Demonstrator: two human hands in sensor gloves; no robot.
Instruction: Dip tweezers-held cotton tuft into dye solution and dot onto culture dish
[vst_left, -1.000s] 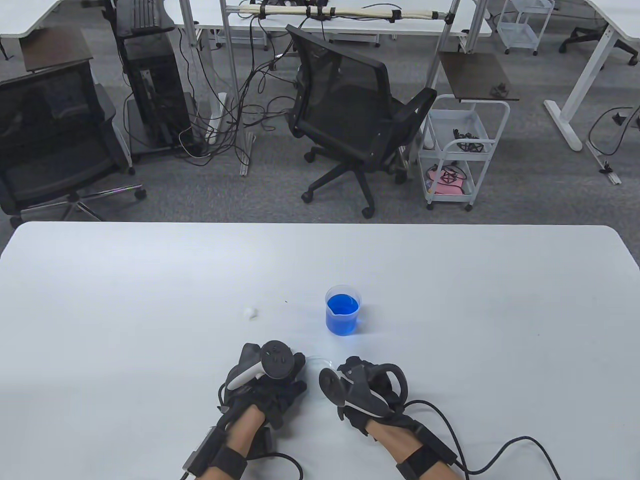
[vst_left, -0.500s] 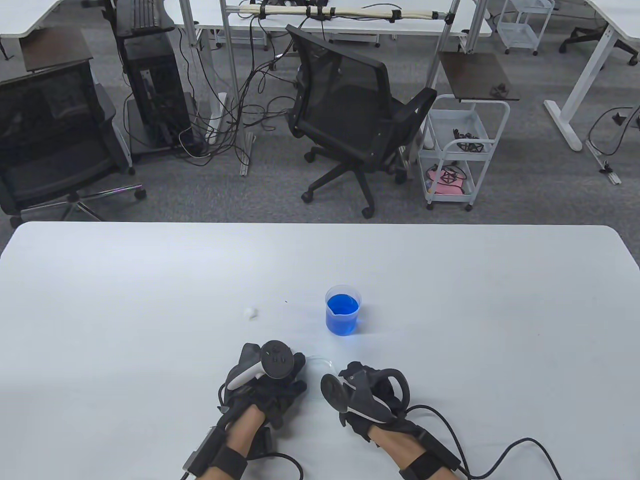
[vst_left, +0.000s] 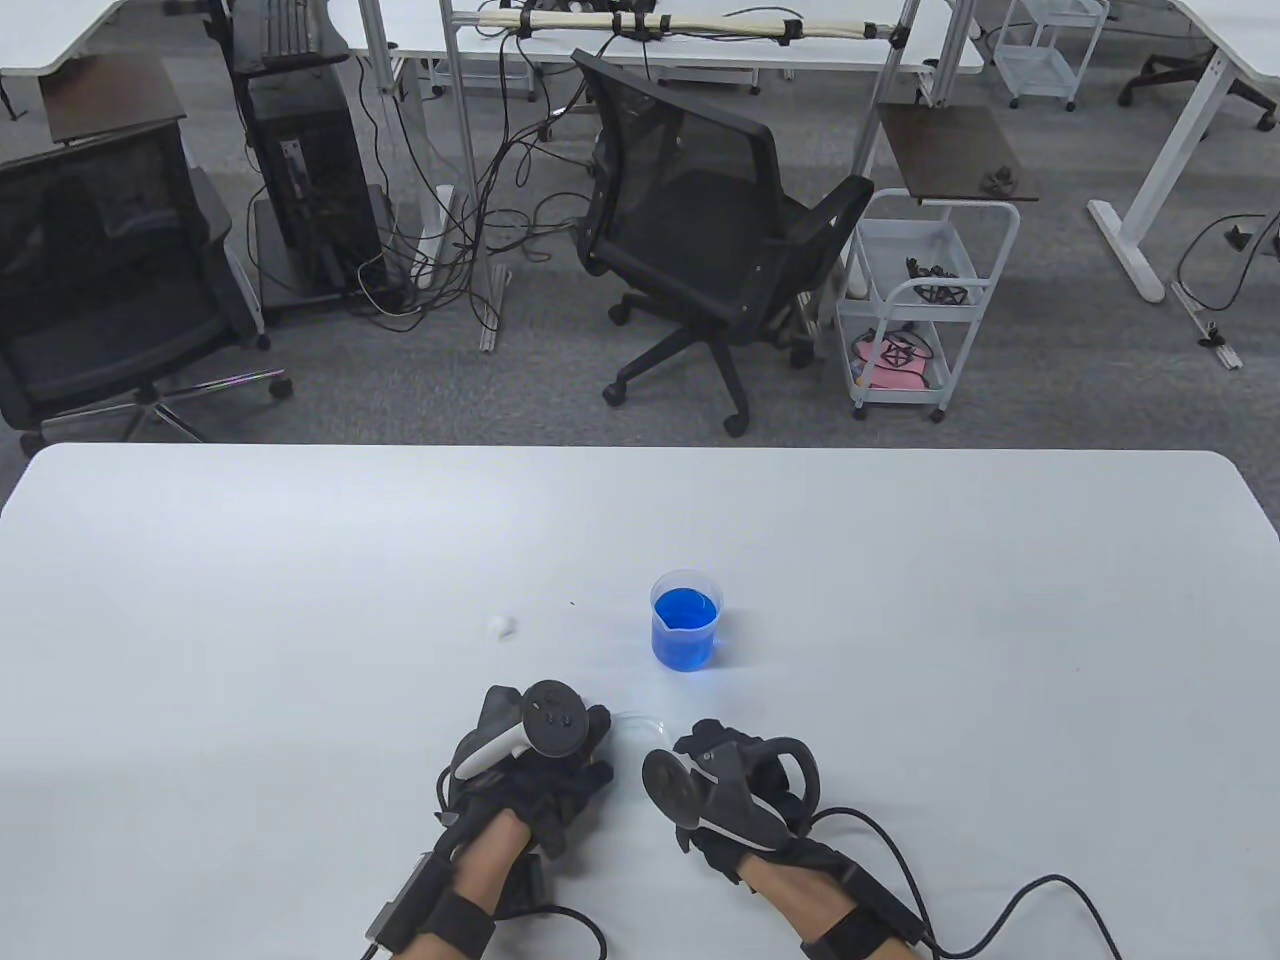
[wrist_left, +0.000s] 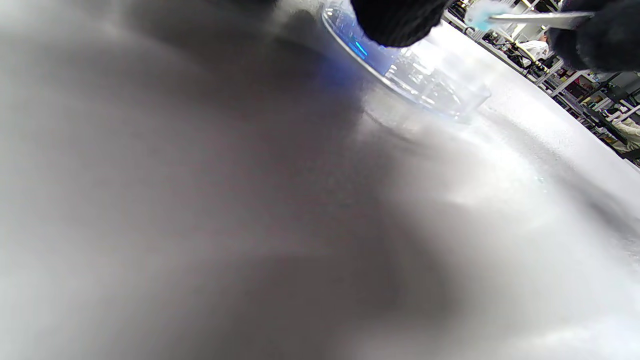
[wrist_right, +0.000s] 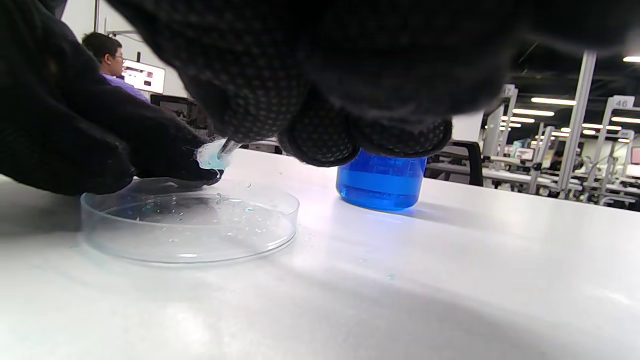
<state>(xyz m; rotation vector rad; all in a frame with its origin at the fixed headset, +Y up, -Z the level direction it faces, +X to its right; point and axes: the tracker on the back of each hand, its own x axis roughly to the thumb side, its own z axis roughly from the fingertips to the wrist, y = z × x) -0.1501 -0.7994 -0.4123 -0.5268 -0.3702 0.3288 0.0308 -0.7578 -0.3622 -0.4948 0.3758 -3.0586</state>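
**Desk:** What has changed in the last second?

**Photographer:** Little. The right hand (vst_left: 735, 790) has edged slightly toward the left hand (vst_left: 540, 765); the beaker and the loose cotton have not moved. My reading: the dipping is done and the dotting is under way.

**Desk:** Where is the tuft?

**Photographer:** The pale, blue-tinged cotton tuft (wrist_right: 214, 155) is pinched at the tip of thin metal tweezers (wrist_left: 537, 19), which the right hand grips with curled fingers. It hangs just above the far rim of the shallow clear plastic culture dish (wrist_right: 190, 222), right beside the left hand's fingertips (wrist_right: 192, 167). Whether it touches the dish, I cannot tell.

**Desk:** And the left hand?

**Photographer:** Its fingers rest on the dish rim, steadying it. Whether they curl round the rim, I cannot tell.

**Desk:** How does the dish look?

**Photographer:** It lies between the hands on the white table (vst_left: 900, 620), with faint bluish droplets scattered on its floor. The clear plastic beaker of bright blue dye (vst_left: 686, 620) stands beyond both hands, and a spare white cotton ball (vst_left: 500, 627) lies beyond the left one.
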